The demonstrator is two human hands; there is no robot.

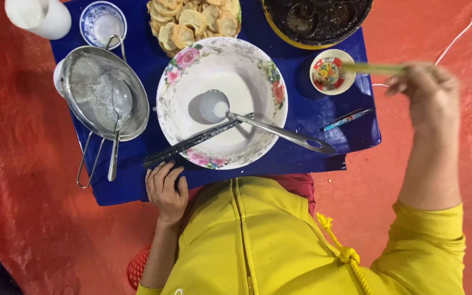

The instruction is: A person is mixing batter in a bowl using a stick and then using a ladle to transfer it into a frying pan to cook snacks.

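While left hand [166, 188] is resting on near edge of blue table [312, 109], fingers loosely curled, gripping nothing, right hand [424, 87] is pinching greenish stick [375, 68], blurred, tip lying over small red-patterned dish [330, 72]. Large floral bowl [222, 101] sitting mid-table, holding white batter, ladle [258, 121], dark chopsticks [189, 143]. Mesh strainer [102, 90] lying left of bowl. Fried rounds [192, 22] piling behind bowl.

Yellow zip top, knotted cord, perhaps hooded

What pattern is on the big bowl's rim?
Pink flowers with green leaves on the white big bowl, in the head view.
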